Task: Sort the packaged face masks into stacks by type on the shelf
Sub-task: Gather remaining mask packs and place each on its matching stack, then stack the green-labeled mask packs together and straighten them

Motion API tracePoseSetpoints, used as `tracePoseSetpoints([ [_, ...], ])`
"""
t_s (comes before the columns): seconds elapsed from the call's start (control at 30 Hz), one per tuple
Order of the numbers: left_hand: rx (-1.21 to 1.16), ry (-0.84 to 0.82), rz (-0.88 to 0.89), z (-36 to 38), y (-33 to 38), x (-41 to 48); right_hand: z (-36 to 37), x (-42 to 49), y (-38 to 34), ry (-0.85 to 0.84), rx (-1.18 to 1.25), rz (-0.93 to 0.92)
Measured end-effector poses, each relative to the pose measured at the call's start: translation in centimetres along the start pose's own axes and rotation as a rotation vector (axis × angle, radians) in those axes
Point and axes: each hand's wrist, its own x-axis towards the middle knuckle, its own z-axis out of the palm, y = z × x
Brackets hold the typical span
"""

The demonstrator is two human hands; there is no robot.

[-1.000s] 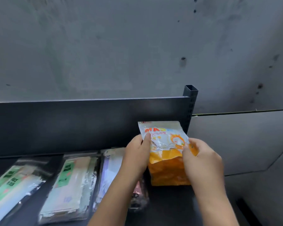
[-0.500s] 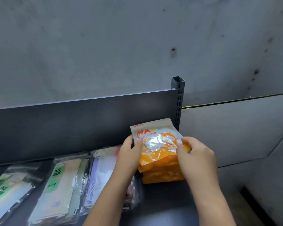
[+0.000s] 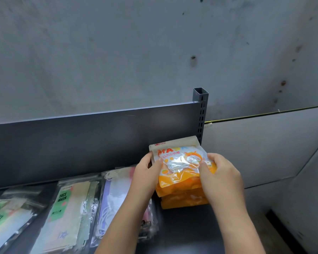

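Orange mask pack (image 3: 180,162) held right of centre
My left hand (image 3: 145,173) and right hand (image 3: 219,177) pinch its side edges, fingers (image 3: 156,163) curled, as it lies atop the orange stack (image 3: 184,199) on the dark shelf (image 3: 187,228).

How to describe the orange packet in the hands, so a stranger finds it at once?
Go to the right end of the dark metal shelf, by the slotted grey post. There the left hand and right hand hold the top orange plastic mask packet of a stack. The packets leftwards are pale, without its cartoon face.
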Motion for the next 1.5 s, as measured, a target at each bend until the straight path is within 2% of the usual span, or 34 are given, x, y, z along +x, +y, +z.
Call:
tracePoseSetpoints([
  [0.3, 0.159, 0.054, 0.099, 0.0, 0.3, 0.5, -0.3, 0.0, 0.4, 0.020, 0.017, -0.079],
  [0.5, 0.864, 0.177, 0.465, -1.2, 0.5, -0.3, 0.6, -0.5, -0.4, 0.115, -0.029, -0.286],
  [0.7, 1.019, 0.244, 0.627, -3.2, 2.0, -1.4, 2.9, -1.4, -2.7, 0.039, -0.068, -0.560],
  [0.83, 1.106, 0.241, 0.623, -6.5, 2.0, -1.8, 5.1, -3.0, -4.6, -0.053, -0.091, -0.621],
  [1.1, 1.068, 0.346, 0.581, -16.6, 0.9, -3.0, 10.2, -8.5, -9.6, -0.179, -0.131, -0.676],
  [1.5, 1.057, 0.383, 0.322, -31.3, -4.2, -5.6, 18.7, -18.9, -14.3, -0.405, -0.012, -0.532],
])
